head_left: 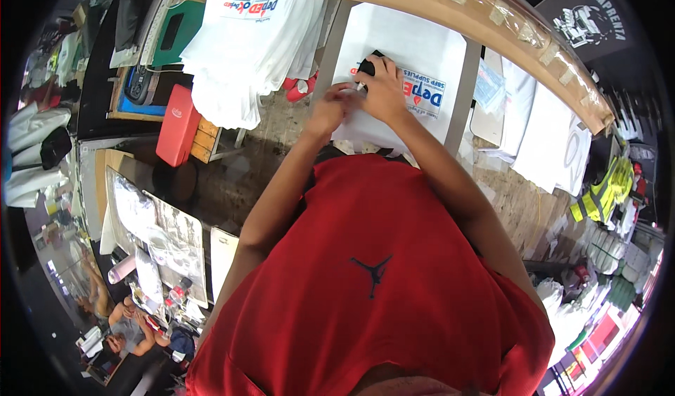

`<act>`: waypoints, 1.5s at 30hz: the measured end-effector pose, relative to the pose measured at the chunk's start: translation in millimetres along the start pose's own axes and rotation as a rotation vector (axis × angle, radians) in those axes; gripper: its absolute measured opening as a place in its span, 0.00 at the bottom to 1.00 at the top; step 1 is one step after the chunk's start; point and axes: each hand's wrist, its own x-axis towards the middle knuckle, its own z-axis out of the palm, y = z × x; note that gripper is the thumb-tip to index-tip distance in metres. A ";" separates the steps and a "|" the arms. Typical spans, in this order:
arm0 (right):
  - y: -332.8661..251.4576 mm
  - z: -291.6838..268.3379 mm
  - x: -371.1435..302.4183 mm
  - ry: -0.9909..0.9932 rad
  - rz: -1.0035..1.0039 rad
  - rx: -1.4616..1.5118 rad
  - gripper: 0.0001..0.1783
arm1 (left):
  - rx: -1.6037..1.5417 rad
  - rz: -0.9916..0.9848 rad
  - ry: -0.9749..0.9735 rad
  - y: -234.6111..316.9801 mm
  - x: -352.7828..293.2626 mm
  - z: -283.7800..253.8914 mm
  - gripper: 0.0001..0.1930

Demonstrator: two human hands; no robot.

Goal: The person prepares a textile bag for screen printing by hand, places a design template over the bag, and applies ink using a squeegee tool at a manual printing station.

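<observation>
The person's right hand [385, 86] is resting over a white printed piece [432, 51], its fingers curling over and gripping a small black item [368, 65] that is sitting on the white surface, just left of the blue and red print. The left hand [334, 107] is hovering close beside it, its fingers bunching together near a tiny pale object; whether they are pinching anything I cannot tell. The white piece is lying flat on a grey board [465, 90], which is showing along both sides, and whether it is a bag is unclear. Left of it, a thick bunch of white printed pieces [232, 58] is hanging in overlapping layers. Farther left, a closed red box [177, 125] is leaning beside a slatted wooden crate [205, 139], its lid hiding any contents. Above that, a shallow blue tray [151, 107] is holding a black device [138, 86], and a green case [188, 27] with a dark slot is standing next to the hanging bunch. At lower left, a pink bottle [121, 269] is lying at a tilt in the view, its contents being too small to make out. On the right, more white sheets [552, 139] are draping beside the board.
</observation>
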 end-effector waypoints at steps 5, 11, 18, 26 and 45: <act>19.4 3.6 0.3 0.119 0.087 0.030 0.10 | 0.177 0.028 0.039 0.0 -5.5 6.5 0.27; 50.9 -2.8 4.4 0.260 0.104 -0.045 0.11 | 0.258 0.086 0.064 -11.1 -2.8 4.5 0.25; 77.9 -17.1 -1.7 0.307 0.177 -0.155 0.11 | 0.252 0.112 0.008 -11.4 -3.1 2.7 0.24; 102.7 -37.6 -12.1 0.323 0.252 -0.266 0.13 | 0.277 0.104 -0.006 -20.2 2.3 -3.8 0.22; 164.9 -75.8 -47.9 0.530 0.371 -0.276 0.12 | 0.310 0.105 0.015 -18.7 1.0 -2.4 0.19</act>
